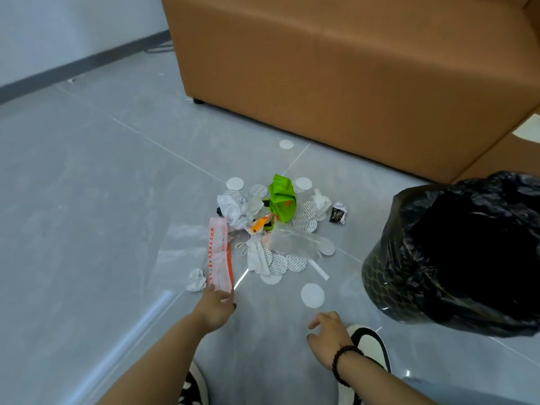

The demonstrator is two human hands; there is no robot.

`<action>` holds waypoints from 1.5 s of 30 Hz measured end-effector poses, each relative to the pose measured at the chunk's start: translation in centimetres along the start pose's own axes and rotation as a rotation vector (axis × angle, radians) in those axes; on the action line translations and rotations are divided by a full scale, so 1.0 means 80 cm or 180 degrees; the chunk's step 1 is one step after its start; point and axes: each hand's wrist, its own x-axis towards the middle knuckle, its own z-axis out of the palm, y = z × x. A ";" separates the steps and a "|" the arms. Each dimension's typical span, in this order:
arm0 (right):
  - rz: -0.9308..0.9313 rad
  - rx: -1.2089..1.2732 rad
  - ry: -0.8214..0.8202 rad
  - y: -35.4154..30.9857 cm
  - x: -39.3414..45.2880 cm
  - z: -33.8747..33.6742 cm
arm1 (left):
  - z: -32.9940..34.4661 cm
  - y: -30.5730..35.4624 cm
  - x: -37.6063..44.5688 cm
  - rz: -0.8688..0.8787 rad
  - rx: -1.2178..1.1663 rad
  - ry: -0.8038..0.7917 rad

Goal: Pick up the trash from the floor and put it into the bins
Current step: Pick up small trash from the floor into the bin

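Only the head view to go on here, so: the left hand (214,305) is reaching down to the near end of the pink and orange printed strip (219,255) at lower centre of the frame, and its grip looks like it's closing on that end, though the fingers are mostly hidden under the hand, so I can't tell for sure whether it's pinching or just touching. The right hand (328,337) is hovering lower right of centre with a loose, half-curled grip, holding nothing. The rest of the trash pile (271,226) is sitting mid-frame on the grey floor (87,200), with a green wrapper (282,200) on top and white round discs (312,295) scattered around it, one just beside the right hand. The bin with the black bag (455,252) is standing at the right edge, near the pile. What I'm guessing could go wrong: the strip is lying on a clear plastic sheet (181,252), so pulling it might drag that sheet and the crumpled white paper (197,279) beside it along. Those flat discs are probably going to be fiddly to lift off smooth tile, and light scraps could miss the bag's floppy opening.
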 end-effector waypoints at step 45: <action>-0.0453 0.0741 0.0395 -0.109 -0.024 -0.090 | -0.077 0.153 -0.064 0.1001 0.0794 0.0916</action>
